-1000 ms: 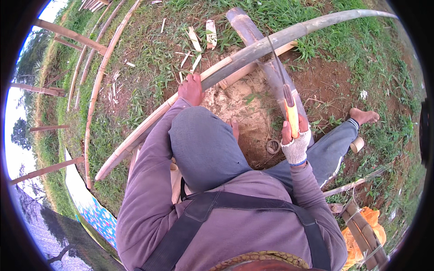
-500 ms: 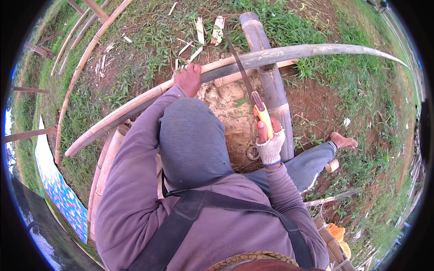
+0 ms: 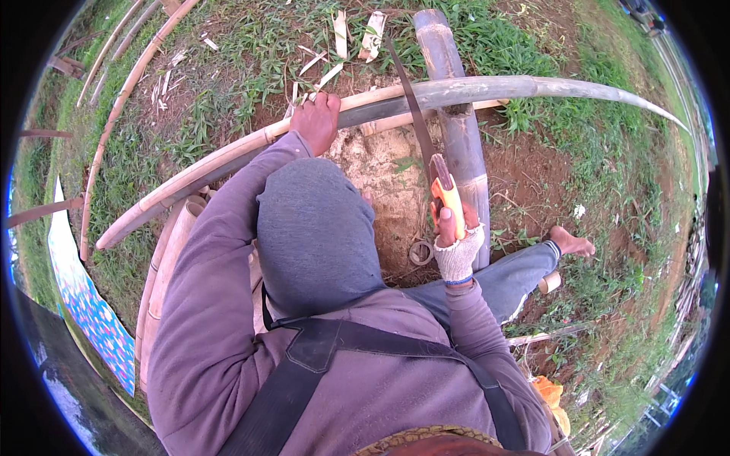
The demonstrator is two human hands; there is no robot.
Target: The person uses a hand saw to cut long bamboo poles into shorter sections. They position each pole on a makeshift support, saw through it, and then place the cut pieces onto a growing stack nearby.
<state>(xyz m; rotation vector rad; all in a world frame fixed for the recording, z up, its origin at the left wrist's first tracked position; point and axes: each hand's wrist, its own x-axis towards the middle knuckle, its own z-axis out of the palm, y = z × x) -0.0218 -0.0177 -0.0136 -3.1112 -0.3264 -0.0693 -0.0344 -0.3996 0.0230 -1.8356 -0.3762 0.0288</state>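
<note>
Crossing bamboo pole (image 3: 449,92): saw blade (image 3: 421,125) | right hand (image 3: 460,243): gripping orange handle (image 3: 450,199), pole's near side | left hand (image 3: 315,121): clasping pole's left stretch

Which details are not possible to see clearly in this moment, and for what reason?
All in the head view:
Left hand: palm hidden, turned down toward the bamboo pole.
Saw blade: teeth too fine to tell.
Thick log: near end hidden by the outstretched leg.
Orange bundle: partly covered by the right sleeve.
</note>
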